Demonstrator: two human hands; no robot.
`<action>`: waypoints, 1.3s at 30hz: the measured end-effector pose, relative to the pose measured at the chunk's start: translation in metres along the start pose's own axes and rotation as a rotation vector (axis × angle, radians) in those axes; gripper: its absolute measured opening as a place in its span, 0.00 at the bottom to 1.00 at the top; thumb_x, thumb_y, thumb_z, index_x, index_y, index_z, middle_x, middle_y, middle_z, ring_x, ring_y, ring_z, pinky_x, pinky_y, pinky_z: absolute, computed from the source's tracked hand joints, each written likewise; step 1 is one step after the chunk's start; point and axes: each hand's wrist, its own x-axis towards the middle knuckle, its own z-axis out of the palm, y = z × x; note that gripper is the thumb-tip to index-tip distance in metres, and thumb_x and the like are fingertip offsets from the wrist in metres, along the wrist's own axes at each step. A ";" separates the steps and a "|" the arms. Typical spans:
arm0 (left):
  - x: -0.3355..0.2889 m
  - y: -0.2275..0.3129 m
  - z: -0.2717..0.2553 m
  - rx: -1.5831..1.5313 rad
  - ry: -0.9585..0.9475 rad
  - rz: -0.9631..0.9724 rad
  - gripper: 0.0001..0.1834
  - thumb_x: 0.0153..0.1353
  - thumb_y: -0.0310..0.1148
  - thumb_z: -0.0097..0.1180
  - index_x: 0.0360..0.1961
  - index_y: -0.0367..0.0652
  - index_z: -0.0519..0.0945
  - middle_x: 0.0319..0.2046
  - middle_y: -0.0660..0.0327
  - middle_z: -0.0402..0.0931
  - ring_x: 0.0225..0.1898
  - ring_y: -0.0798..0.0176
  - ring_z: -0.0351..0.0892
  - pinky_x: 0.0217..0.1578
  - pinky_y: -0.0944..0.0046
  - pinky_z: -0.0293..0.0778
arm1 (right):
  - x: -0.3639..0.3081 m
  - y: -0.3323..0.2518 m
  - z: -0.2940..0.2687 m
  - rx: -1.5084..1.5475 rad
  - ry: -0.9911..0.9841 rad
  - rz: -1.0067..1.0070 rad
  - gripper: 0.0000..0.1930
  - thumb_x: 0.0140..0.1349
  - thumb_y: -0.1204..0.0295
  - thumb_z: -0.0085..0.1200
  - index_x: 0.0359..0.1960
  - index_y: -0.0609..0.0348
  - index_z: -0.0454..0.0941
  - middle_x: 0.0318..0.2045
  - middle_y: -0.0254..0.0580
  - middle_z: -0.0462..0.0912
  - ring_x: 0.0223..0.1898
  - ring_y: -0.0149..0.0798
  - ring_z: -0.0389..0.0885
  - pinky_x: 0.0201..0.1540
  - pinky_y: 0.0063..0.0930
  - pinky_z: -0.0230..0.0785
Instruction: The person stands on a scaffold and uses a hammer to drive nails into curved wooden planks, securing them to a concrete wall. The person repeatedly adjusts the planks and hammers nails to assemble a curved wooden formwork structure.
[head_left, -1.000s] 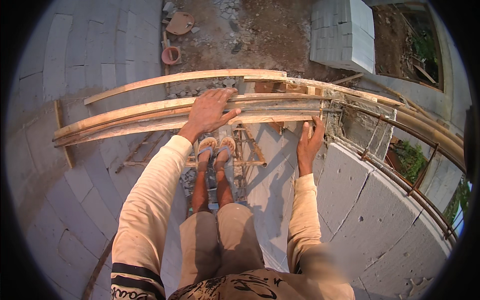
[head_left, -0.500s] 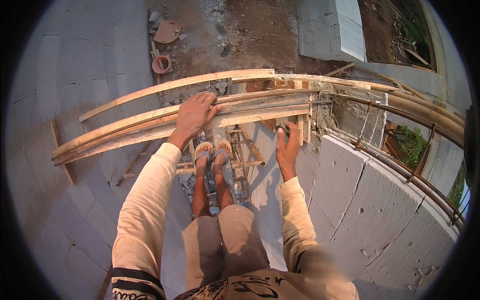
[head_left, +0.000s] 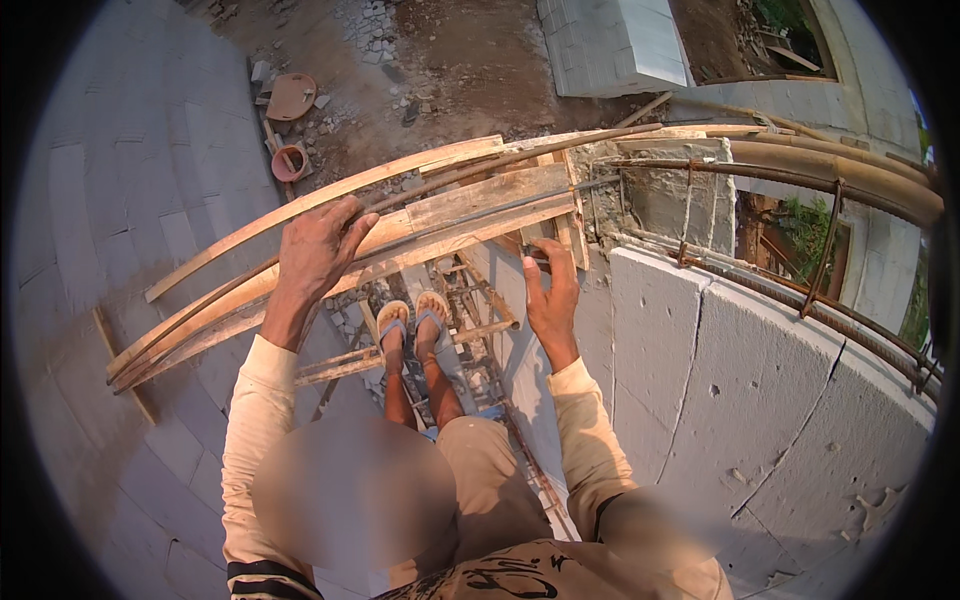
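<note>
My left hand (head_left: 318,248) is closed around a thin steel bar (head_left: 470,170) at the left of the wooden beam formwork (head_left: 490,200). The bar slants across the formwork, its far right end lying over the boards by the concrete column top (head_left: 672,210). A second steel bar (head_left: 500,208) runs inside the trough between the boards and ends at the column. My right hand (head_left: 552,300) is beside the formwork's right end, fingers curled near a small dark thing that I cannot make out.
Rusty reinforcing bars with stirrups (head_left: 830,240) run along the top of the light block wall (head_left: 720,370) at right. My sandalled feet (head_left: 410,320) stand on scaffolding below. Farther down lie rubble, a pink bucket (head_left: 290,162) and stacked blocks (head_left: 610,50).
My left hand has shifted left and nearer, now closed on one bar. That bar's right end has swung up and away, out of the trough. The whole view has shifted slightly.
</note>
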 end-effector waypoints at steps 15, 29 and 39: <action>-0.023 0.040 -0.064 -0.204 0.017 -0.005 0.14 0.74 0.38 0.67 0.38 0.35 0.86 0.23 0.54 0.77 0.22 0.64 0.73 0.26 0.57 0.70 | -0.006 -0.042 -0.047 0.079 0.076 0.015 0.14 0.78 0.67 0.59 0.58 0.61 0.82 0.53 0.48 0.86 0.48 0.45 0.88 0.54 0.39 0.81; -0.028 0.011 -0.020 -0.101 0.000 0.088 0.22 0.75 0.56 0.60 0.43 0.48 0.91 0.26 0.56 0.86 0.31 0.45 0.87 0.35 0.48 0.81 | 0.117 -0.113 -0.032 -0.374 -0.223 -0.632 0.16 0.79 0.68 0.57 0.62 0.61 0.81 0.55 0.51 0.85 0.56 0.53 0.83 0.63 0.46 0.72; -0.015 -0.003 0.002 -0.015 0.209 0.063 0.20 0.71 0.58 0.62 0.43 0.55 0.91 0.35 0.63 0.89 0.38 0.52 0.90 0.35 0.50 0.84 | 0.165 -0.117 0.009 -0.267 -0.517 -0.694 0.10 0.67 0.71 0.70 0.43 0.64 0.85 0.32 0.48 0.82 0.31 0.48 0.80 0.37 0.41 0.69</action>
